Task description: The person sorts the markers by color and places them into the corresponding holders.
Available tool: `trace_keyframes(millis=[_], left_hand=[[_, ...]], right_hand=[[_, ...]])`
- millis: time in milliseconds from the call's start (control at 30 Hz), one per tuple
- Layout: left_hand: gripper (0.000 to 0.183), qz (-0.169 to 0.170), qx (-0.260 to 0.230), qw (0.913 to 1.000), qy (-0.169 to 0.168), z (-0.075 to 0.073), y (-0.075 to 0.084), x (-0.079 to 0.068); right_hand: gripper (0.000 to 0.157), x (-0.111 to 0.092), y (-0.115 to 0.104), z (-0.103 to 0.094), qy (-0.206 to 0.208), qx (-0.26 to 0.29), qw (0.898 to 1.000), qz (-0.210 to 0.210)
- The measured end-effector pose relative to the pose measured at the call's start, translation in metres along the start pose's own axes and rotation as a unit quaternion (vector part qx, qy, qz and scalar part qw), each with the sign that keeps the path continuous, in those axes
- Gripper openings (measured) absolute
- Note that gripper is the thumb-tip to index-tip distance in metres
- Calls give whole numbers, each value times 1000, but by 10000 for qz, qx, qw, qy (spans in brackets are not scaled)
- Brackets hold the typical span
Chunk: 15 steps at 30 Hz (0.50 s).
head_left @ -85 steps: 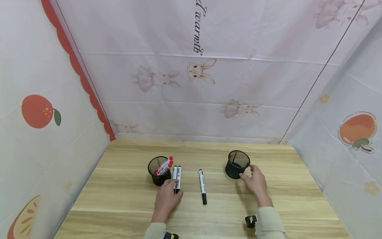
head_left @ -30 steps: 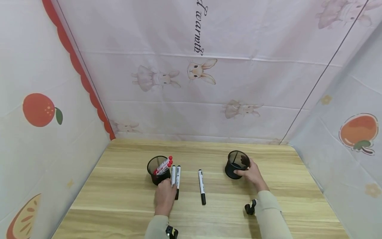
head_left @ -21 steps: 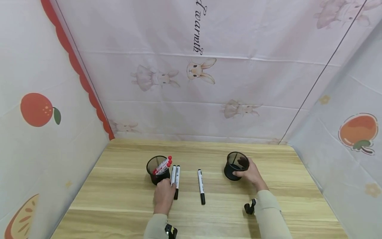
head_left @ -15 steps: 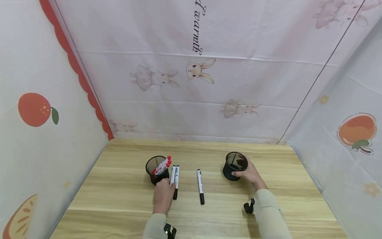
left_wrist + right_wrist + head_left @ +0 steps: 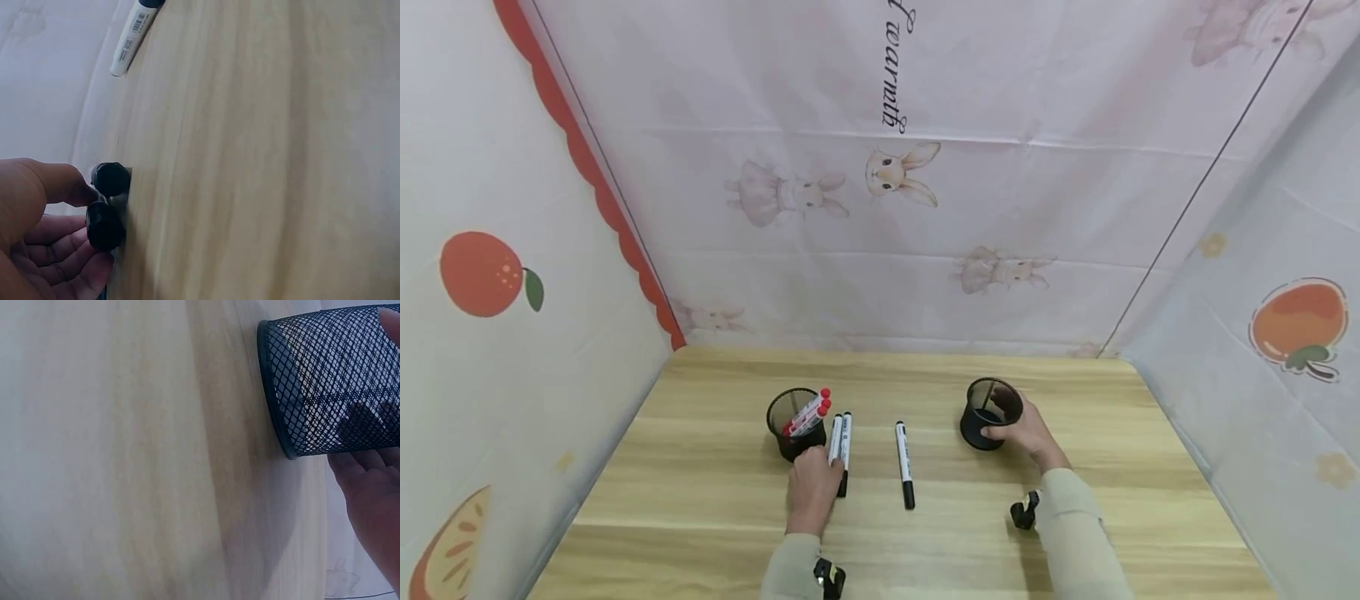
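Note:
My left hand [image 5: 812,492] pinches the left one of two white whiteboard markers with black caps; the held marker [image 5: 834,442] lies close beside the other marker [image 5: 846,437]. In the left wrist view, my thumb is above the held marker's black cap [image 5: 104,228] and the fingers curl beneath it. Just beyond that hand stands a black mesh pen cup [image 5: 784,442] holding several red-capped markers [image 5: 808,417], leaning right. My right hand [image 5: 1030,437] grips a second mesh pen cup [image 5: 973,435], thumb in front and fingers behind, seen through the mesh [image 5: 331,381].
A third black-capped marker [image 5: 904,458] lies on the wooden table [image 5: 940,550] between the two cups. Printed cloth walls [image 5: 850,300] enclose the table at the back and both sides. A small black device sits at each wrist.
Since the earliest frame, my left hand has shifted onto the left marker and pinches it. My right hand's fingers have closed around the right cup. Both hands stay nearly still over the last second.

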<state>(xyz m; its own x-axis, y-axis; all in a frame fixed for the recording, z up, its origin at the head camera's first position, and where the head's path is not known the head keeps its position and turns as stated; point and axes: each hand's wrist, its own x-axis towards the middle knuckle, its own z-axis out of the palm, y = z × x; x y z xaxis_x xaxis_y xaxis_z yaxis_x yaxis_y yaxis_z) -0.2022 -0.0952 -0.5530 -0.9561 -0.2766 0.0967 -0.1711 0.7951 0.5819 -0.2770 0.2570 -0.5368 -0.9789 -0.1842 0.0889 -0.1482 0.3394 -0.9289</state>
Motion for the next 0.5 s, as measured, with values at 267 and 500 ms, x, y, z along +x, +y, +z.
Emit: trace_keyframes(millis=[267,500], left_hand=[[11,18,-169,9998,70,-10,6,-4],[10,105,-379,9992,21,-11,11,-4]], right_hand=[[84,0,-9,2,-32,153,9998,-150],[85,3,8,-1,81,-101,9998,-148]])
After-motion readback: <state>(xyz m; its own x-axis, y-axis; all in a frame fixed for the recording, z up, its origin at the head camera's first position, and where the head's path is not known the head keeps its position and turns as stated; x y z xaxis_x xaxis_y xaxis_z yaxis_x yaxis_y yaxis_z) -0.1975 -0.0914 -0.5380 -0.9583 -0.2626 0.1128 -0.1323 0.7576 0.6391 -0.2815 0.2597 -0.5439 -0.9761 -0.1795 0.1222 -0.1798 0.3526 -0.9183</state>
